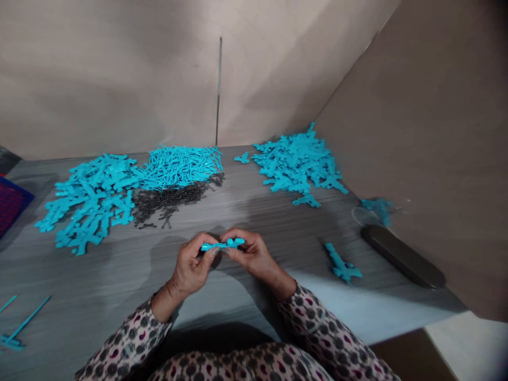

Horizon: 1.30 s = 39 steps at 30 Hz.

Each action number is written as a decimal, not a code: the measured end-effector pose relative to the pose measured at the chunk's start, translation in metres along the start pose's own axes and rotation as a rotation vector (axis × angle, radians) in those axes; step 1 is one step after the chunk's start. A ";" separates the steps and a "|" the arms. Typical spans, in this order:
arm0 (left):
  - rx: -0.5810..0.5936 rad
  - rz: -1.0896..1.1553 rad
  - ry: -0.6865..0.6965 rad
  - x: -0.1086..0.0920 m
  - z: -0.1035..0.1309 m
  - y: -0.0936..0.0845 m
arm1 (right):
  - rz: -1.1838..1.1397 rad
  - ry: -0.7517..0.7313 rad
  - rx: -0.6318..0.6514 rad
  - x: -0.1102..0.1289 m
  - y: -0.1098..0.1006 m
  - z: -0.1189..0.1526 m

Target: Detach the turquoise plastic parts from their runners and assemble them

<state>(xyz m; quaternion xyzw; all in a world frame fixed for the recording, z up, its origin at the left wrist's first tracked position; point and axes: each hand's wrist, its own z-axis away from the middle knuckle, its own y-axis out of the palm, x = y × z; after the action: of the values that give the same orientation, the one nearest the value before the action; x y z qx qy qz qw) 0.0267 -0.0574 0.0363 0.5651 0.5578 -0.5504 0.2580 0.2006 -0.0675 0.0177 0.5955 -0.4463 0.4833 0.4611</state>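
A small turquoise plastic piece [233, 243] is held level between both hands above the grey table, near its middle. My left hand [194, 264] pinches its left end between thumb and fingers. On the other end, my right hand [249, 251] has its thumb below and fingers above. The fingertips of the two hands nearly meet, and part of the piece is hidden by them. Just beyond the hands lies a heap of small dark metal-looking parts [170, 200], with a pile of thin turquoise sticks [182, 165] behind it.
Flat turquoise pieces form piles at left [97, 193] and right [296, 159]. One turquoise piece [343, 266] lies right of the hands, near a dark oblong object [402, 256]. Turquoise rods [29, 317] are at lower left, below a red and blue item [11, 203]. Walls stand behind and right.
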 end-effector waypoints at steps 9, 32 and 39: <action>-0.029 0.043 -0.031 -0.002 0.003 0.006 | -0.123 0.036 -0.012 0.001 0.008 0.003; 0.034 -0.133 0.300 -0.007 0.000 -0.007 | -0.285 0.104 0.013 0.010 0.004 0.007; 0.028 -0.163 0.245 -0.008 -0.006 -0.006 | -0.299 0.088 -0.010 0.011 0.007 0.009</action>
<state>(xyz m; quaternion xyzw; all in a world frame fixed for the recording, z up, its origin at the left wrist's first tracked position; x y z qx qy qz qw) 0.0247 -0.0535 0.0474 0.5843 0.6216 -0.5041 0.1345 0.1966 -0.0788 0.0285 0.6312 -0.3343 0.4325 0.5503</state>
